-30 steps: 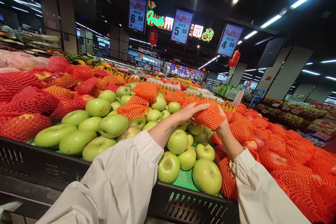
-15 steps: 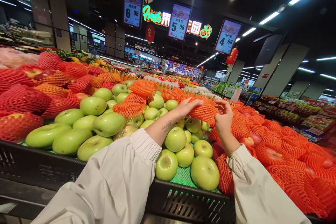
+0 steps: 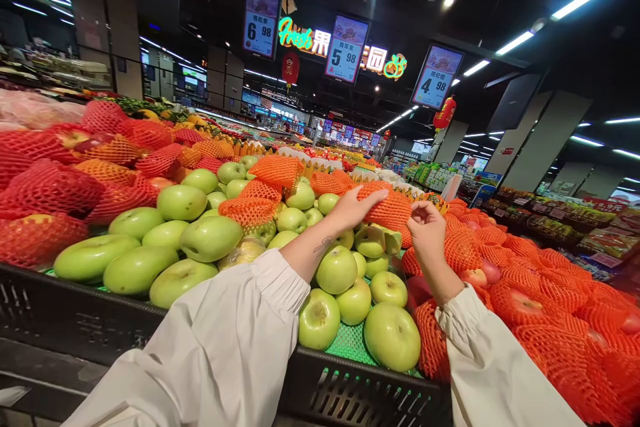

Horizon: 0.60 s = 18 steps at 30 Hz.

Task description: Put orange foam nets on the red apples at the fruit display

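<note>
Above the green apples (image 3: pixel 336 269), my left hand (image 3: pixel 356 208) is closed around an orange foam fruit net (image 3: pixel 391 207), its thumb lying along the top. Whether a fruit is inside the net cannot be seen. At the net's right end, my right hand (image 3: pixel 427 230) is closed, thumb and fingertips pinched at the net's edge. More green apples lie under and in front of both wrists, on a green mat (image 3: pixel 349 345) in a black crate (image 3: pixel 370 387). Two other orange nets (image 3: pixel 276 170) rest on the apples left of my hands.
Red apples in orange nets (image 3: pixel 530 303) are heaped on the right. Fruit in pink and orange nets (image 3: pixel 53 190) is piled on the left. Price screens (image 3: pixel 347 49) hang overhead, with packaged-goods shelves (image 3: pixel 565 220) at far right.
The whole view has shifted slightly down and right. The net looks a little less stretched towards my right hand. Both hands keep nearly the same place over the apples.
</note>
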{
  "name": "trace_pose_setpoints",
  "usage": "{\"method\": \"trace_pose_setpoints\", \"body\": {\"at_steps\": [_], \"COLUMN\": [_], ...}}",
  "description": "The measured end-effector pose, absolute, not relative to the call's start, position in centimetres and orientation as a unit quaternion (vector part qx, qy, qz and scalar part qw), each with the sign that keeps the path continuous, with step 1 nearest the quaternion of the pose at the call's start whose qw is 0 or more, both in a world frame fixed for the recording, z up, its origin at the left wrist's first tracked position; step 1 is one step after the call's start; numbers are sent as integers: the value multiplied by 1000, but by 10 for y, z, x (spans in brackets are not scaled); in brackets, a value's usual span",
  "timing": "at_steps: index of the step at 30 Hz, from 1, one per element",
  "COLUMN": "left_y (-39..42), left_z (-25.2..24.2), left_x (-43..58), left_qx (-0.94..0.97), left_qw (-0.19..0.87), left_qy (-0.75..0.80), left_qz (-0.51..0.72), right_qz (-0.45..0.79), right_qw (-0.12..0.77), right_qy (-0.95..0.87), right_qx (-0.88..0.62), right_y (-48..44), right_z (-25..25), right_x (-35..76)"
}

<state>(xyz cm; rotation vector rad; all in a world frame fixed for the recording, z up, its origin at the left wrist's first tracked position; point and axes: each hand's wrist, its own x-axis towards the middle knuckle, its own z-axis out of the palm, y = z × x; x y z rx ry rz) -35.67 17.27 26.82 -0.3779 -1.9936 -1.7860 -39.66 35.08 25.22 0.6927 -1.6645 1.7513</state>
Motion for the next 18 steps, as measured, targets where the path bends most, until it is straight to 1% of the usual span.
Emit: {"method": "trace_pose_setpoints", "body": {"at_steps": [2, 4, 7, 12, 14, 18], "left_y": [170, 169, 168, 172, 173, 174], "left_z": [268, 267, 267, 266, 266, 261], "left_x": [-359, -362, -363, -361, -361, -363], "left_qx": [-137, -126, -131, -170, -184, -193], "left_qw": [239, 267, 275, 243, 227, 195], "left_qy": [-698, -696, -704, -722, -729, -730], "left_qz": [-660, -654, -642, -625, -620, -626], "right_qz": [662, 636, 588, 528, 506, 480], "right_qw": [258, 229, 262, 344, 351, 334], "right_qy": [-640, -656, -668, -687, -704, -730], "right_qx": [294, 335, 374, 362, 354, 353], "right_y": [348, 346, 346, 350, 350, 346], "right_z": [250, 248, 247, 249, 249, 241], "right_x": [-396, -395, -391, -384, -384, -391]}}
